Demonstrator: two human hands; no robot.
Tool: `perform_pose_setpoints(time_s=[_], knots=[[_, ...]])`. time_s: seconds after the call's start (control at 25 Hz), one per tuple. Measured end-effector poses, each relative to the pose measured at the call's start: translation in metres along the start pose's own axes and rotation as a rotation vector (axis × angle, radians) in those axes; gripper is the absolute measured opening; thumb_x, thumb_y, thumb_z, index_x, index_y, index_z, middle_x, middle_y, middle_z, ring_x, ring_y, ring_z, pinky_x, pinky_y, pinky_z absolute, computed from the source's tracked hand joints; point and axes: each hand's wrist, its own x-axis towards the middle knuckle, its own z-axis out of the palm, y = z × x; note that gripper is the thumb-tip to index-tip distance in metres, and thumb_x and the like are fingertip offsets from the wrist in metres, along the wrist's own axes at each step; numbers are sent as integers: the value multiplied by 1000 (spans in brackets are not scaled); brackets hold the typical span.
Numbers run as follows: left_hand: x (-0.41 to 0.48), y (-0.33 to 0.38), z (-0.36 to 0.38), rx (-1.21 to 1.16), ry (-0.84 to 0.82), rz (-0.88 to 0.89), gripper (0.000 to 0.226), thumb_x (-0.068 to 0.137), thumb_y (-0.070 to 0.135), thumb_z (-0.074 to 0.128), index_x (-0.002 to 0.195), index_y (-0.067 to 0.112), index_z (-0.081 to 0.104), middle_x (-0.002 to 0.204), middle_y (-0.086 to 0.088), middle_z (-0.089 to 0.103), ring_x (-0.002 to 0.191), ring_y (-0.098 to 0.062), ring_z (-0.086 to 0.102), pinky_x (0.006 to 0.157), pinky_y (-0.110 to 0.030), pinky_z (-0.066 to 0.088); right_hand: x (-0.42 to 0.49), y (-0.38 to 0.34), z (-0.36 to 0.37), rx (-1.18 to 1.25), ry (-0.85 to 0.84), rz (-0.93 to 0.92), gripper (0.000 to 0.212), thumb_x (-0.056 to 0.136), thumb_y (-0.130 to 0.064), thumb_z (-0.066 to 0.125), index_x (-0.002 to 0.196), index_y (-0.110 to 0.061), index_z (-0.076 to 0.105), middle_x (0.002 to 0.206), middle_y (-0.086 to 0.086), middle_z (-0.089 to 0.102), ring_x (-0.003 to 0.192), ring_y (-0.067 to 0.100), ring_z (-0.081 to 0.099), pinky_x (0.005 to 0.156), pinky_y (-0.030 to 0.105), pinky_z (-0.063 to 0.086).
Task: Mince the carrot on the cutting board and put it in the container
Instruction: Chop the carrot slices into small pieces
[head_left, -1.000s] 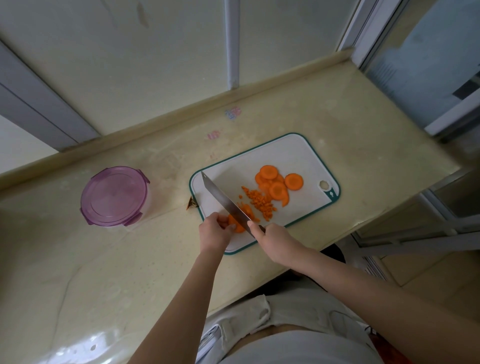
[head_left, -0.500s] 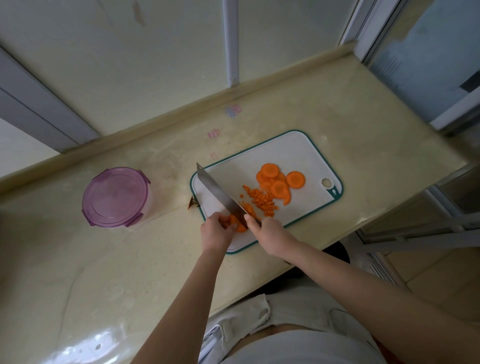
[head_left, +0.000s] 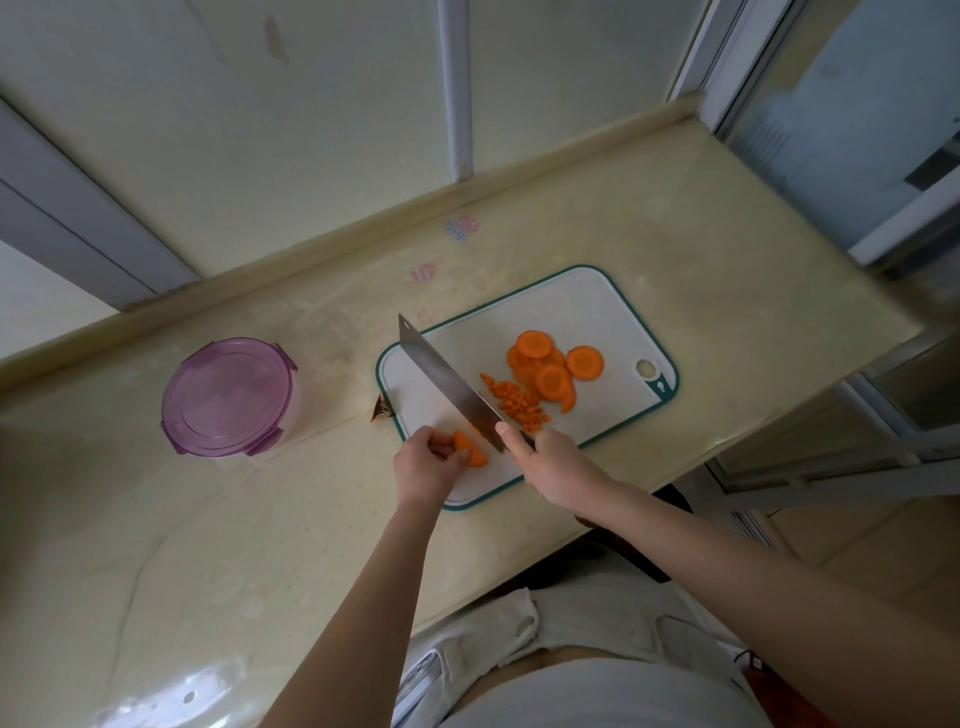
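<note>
The left hand (head_left: 423, 462) pinches a carrot piece (head_left: 467, 449) at the near-left corner of the board (head_left: 587, 306); the right hand (head_left: 550, 462) grips the knife (head_left: 447, 382), its blade slanting across the board's left half, just right of the piece. Mincing is in hand — a mince pile (head_left: 514, 400) lies mid-board, whole slices (head_left: 545, 364) just beyond it, the lidded container (head_left: 228, 397) well left of the board — and the next cut calls for tucked fingertips and the blade set on the piece. Half a second ago the blade lay against the piece; now it appears just clear.
</note>
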Motion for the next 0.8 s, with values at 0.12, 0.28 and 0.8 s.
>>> perform_pose_setpoints(time_s=[0.12,0.28,0.8], knots=[[1,-1,0,-17,-4,-6,16,80,14,71,90,11,59,84,1,59,77,-11,53,54,-10,34,-8,5,4,38,-21,13,60,96,-56,34,53,-14,34,49,-2,36,43,12,36,50,27,32],[0,-2,0,-42,-2,-2,15,79,13,72,89,11,59,81,2,59,77,-12,54,56,-10,35,-20,8,9,29,-28,12,59,97,-53,36,55,-11,35,49,0,38,46,13,40,53,27,35],[2,-1,3,-33,2,-23,11,81,8,69,89,8,61,79,1,60,69,-8,51,56,-12,36,-26,2,18,-65,-31,29,58,98,-52,33,57,-12,36,52,1,40,47,15,39,49,26,31]])
